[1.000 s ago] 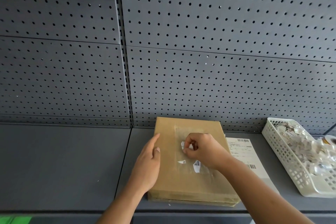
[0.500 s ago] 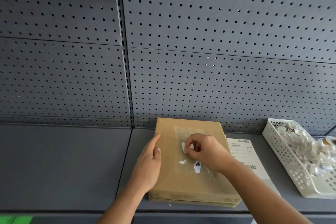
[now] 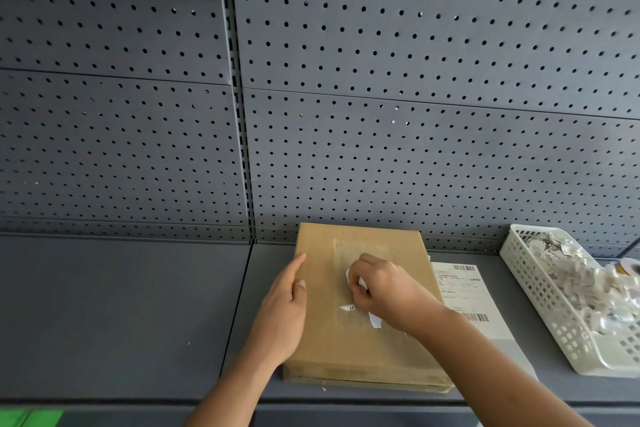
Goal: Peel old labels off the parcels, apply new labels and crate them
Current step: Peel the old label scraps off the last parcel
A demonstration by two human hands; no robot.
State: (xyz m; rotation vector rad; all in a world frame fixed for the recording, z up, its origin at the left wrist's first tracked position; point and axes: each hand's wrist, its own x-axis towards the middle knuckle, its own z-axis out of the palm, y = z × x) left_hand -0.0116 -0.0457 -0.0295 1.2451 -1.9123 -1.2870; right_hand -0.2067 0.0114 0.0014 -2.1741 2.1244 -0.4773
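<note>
A flat brown cardboard parcel [image 3: 332,343] lies on the grey shelf [image 3: 121,315]. Torn white scraps of the old label [image 3: 374,320] still stick to its top, around a dull patch of glue. My left hand [image 3: 282,314] lies flat along the parcel's left edge, with the thumb on top. My right hand [image 3: 384,289] rests on the middle of the parcel, and its fingertips pinch a white label scrap. A sheet of new labels [image 3: 464,295] with barcodes lies on the shelf to the right of the parcel.
A white plastic basket [image 3: 540,305] holding several peeled label scraps stands at the far right. A grey pegboard wall [image 3: 381,115] rises right behind the parcel. Bare shelf extends to the left. A green object [image 3: 27,418] shows at the bottom left corner.
My right hand's fingers have worked a little at the upper label scrap; the view has tilted slightly. My left hand and the parcel have stayed put.
</note>
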